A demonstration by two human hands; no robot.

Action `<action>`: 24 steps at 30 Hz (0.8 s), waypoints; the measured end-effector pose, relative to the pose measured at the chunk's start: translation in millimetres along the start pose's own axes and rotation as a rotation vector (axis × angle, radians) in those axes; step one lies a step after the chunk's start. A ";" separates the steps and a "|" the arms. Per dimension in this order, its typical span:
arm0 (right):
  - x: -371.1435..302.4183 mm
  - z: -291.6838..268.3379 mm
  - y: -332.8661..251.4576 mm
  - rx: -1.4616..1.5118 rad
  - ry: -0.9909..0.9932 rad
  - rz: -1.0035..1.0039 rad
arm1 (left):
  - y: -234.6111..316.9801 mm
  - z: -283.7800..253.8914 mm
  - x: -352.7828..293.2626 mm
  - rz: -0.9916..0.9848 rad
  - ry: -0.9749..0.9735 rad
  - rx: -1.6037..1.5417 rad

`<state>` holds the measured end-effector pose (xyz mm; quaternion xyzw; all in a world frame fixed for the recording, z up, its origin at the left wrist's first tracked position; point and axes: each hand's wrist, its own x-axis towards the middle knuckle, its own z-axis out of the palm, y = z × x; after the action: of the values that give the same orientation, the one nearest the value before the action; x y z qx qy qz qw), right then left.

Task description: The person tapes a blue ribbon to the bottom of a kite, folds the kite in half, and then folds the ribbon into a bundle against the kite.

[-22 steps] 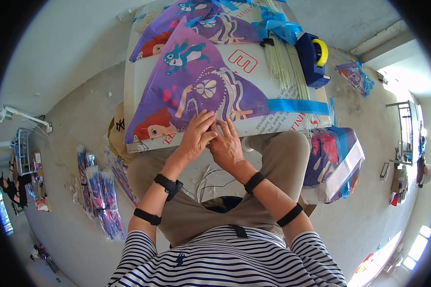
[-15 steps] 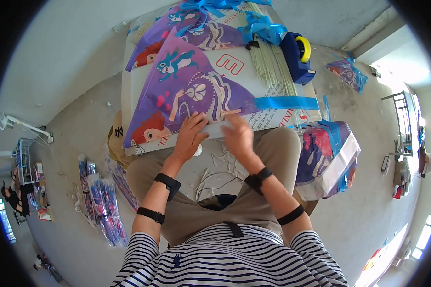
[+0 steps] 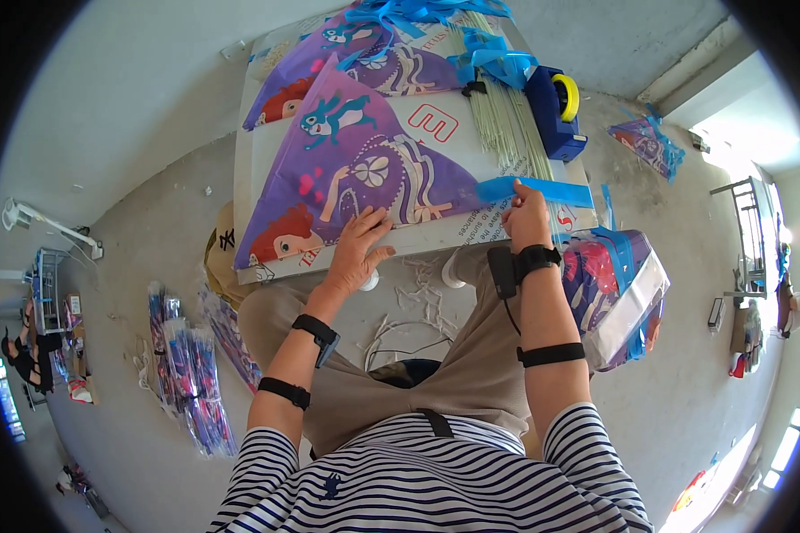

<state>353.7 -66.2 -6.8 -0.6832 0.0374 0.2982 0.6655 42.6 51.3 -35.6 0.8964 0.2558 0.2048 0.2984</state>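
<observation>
Purple kite (image 3: 357,171) and blue ribbon (image 3: 562,193) on the worktop (image 3: 456,153).
Left hand (image 3: 357,249) lies open on the kite's near edge; the right hand (image 3: 529,217), curled, touches the left-to-right ribbon, grip unclear.

The striped shirt (image 3: 436,484) at six o'clock is white and dark, with a navy emblem (image 3: 332,485); the trousers (image 3: 373,419) are beige. Black wristbands (image 3: 318,336) and armbands (image 3: 551,355) show on both sides. A thin cable (image 3: 511,315) hangs from a black box (image 3: 503,274) at three o'clock.
</observation>
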 end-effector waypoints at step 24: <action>-30.3 49.0 50.6 -1.194 -0.161 -1.430 | 0.1 2.5 1.5 -0.009 0.011 -0.030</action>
<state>288.7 -36.6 -34.7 -0.7500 -0.5975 -0.1661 0.2301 45.1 51.0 -37.1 0.8895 0.2584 0.2123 0.3113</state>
